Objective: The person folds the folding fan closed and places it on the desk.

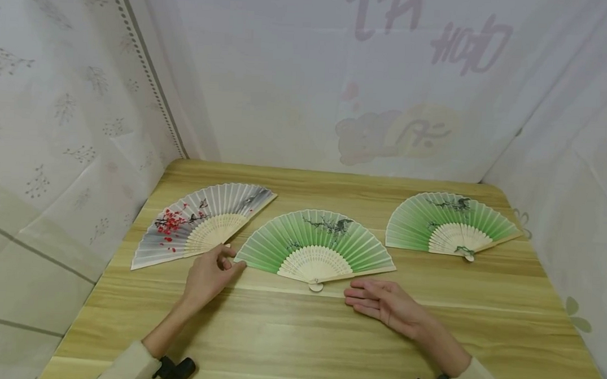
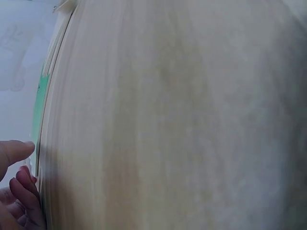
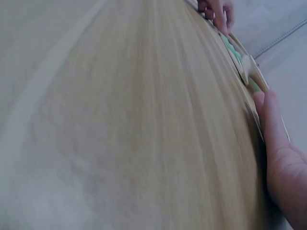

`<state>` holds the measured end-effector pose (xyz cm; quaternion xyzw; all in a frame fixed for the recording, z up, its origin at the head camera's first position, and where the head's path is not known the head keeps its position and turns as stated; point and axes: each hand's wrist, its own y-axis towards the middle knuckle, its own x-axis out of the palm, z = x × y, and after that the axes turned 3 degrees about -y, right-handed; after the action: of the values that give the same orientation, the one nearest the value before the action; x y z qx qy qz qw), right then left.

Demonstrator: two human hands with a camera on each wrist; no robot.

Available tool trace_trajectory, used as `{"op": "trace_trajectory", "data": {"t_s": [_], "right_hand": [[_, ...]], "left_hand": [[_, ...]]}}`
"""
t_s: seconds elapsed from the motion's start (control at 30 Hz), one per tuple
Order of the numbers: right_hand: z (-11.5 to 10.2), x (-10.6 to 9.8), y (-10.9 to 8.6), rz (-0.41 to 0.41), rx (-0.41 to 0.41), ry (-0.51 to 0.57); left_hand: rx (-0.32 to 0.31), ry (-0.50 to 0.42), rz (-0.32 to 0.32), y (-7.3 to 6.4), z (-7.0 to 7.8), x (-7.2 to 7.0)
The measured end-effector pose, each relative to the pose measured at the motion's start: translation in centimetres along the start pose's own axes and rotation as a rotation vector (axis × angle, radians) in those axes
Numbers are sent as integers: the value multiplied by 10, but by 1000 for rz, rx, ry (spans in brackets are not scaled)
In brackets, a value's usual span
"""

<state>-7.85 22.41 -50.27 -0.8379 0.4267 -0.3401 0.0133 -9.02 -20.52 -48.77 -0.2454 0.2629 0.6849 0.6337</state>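
In the head view, an unfolded green folding fan [image 1: 265, 250] with a dark branch print lies in the middle of the wooden table, its pivot end towards me. My left hand [image 1: 209, 277] is at this fan's left corner, which it pinches between thumb and curled fingers. The left wrist view has the thumb [image 2: 17, 152] at the fan's green edge [image 2: 39, 103]. Below the fan's right guard stick, my right hand [image 1: 387, 306] rests palm inward, fingers fairly straight and holding nothing. From the right wrist view, its fingers [image 3: 272, 117] point along the fan.
At the left lies an open grey-and-white fan [image 1: 201, 199] with red blossoms, close beside my left hand. Another open green fan [image 1: 408, 228] lies at the back right, a green cord at its pivot. Fabric curtains [image 1: 267, 86] enclose the table [image 1: 297, 342] behind and at both sides.
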Motion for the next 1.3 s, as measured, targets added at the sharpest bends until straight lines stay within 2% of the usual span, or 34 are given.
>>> {"op": "trace_trajectory", "data": {"t_s": [0.3, 0.5, 1.0, 1.3], "right_hand": [[4, 16, 9, 103, -15, 79], [7, 24, 14, 159, -26, 90], [9, 36, 23, 224, -36, 184], [7, 39, 27, 238, -32, 168]], "left_hand": [[-2, 38, 28, 1, 0, 2], [-5, 40, 33, 2, 1, 2], [-22, 48, 14, -1, 0, 2], [-9, 78, -6, -2, 2, 1]]}}
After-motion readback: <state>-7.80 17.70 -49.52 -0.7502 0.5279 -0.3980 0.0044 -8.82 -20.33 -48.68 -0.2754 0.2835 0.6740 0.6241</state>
